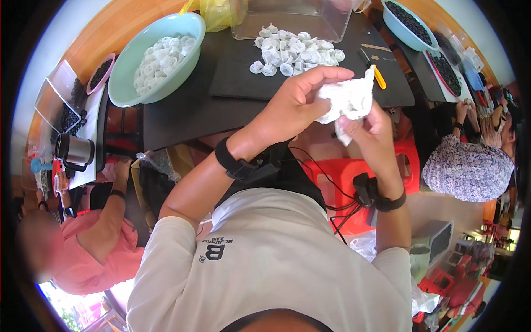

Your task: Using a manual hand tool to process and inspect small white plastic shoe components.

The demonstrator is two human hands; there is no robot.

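Both my hands are raised over the front edge of the dark table, working on a crumpled white cloth or tissue (357, 95). My left hand (301, 102) grips it from the left, with the thumb and fingers closed on it. From below, my right hand (371, 133) pinches its lower part, where a small white end hangs down. I cannot tell whether something is wrapped inside. Just beyond my hands, a pile of small white plastic parts (293, 48) lies on a black board (238, 77). Beside the cloth rests a yellow-handled knife (379, 77).
A pale green basin (119, 83) of similar white parts stands at the left. Behind the pile is a clear plastic box (249, 30). A blue basin (390, 22) of black pieces sits far right. Co-workers are on both sides. A red stool (343, 174) stands below the table.
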